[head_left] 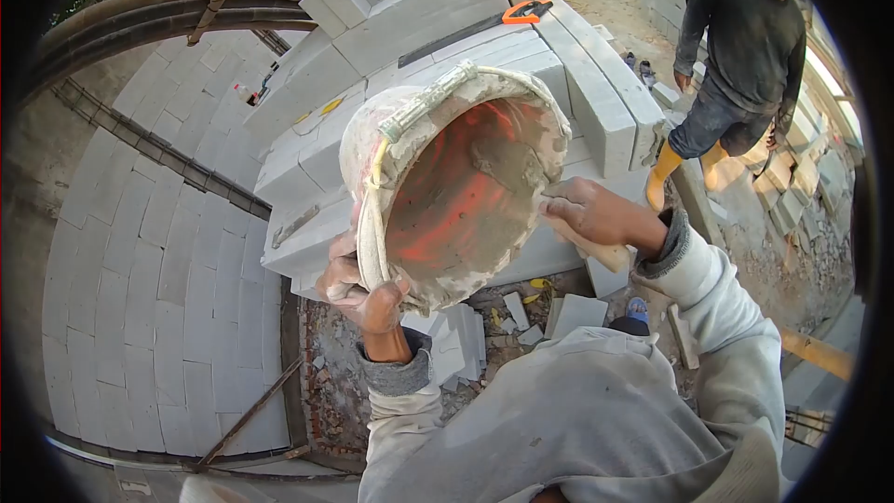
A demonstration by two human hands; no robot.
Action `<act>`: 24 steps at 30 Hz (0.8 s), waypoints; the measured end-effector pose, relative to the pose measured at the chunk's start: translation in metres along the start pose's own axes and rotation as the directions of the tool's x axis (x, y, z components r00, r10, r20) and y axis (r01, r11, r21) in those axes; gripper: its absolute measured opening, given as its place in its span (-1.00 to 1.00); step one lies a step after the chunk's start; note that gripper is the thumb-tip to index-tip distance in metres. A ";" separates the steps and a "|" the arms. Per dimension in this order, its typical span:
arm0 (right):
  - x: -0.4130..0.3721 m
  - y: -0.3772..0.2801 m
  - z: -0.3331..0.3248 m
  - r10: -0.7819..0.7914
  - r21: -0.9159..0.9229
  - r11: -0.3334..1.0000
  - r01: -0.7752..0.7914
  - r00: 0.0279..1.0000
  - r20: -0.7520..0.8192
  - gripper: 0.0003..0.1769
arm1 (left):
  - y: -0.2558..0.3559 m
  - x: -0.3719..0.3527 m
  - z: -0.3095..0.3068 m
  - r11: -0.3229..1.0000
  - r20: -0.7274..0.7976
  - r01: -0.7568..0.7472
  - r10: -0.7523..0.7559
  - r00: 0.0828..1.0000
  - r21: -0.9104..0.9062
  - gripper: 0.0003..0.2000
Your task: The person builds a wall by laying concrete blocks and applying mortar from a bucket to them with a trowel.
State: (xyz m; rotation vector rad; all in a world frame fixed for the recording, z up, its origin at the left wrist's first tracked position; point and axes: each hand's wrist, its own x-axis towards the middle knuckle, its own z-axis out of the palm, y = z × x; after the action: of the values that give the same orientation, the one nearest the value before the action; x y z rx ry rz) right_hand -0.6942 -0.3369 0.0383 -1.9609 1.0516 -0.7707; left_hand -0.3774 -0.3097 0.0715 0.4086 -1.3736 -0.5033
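Observation:
A mortar-crusted bucket [466, 186] is tilted so that its open mouth faces me, with grey mortar and reddish patches inside. My left hand [363, 289] grips its lower left rim beside the pale rope-like handle [374, 214]. At the right rim is my right hand [596, 214], its fingers closed round what looks like a tool's wooden handle [596, 250]; the tool's far end is hidden. Behind the bucket lie stacked light grey blocks [428, 14].
An orange-handled saw [526, 12] lies on the blocks. A person [745, 47] in yellow boots stands at the upper right, near broken blocks [792, 191]. A block wall [158, 289] fills the left side. Dark curved pipes [168, 23] cross the upper left. Rubble [340, 368] lies below.

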 end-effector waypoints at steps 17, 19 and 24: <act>0.002 -0.064 0.138 -0.294 0.707 -0.585 -0.397 0.916 0.272 -0.50 | -0.007 -0.042 -0.001 0.923 -0.163 0.170 -0.237 0.958 -0.344 -0.38; 0.010 -0.078 0.151 -0.412 0.629 -0.666 -0.401 0.901 0.137 -0.49 | -0.002 -0.049 0.005 0.929 -0.208 0.157 -0.235 0.949 -0.335 -0.37; 0.019 -0.116 0.151 -0.423 0.422 -0.812 -0.403 0.905 0.049 -0.48 | 0.005 -0.069 0.024 0.956 -0.358 0.103 -0.201 0.912 -0.274 -0.36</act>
State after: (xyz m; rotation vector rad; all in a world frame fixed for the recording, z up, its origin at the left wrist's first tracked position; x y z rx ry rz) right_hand -0.5203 -0.2595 0.0592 0.2549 -0.6210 -0.6211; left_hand -0.4088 -0.2670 0.0215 0.3861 -0.8903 -0.6792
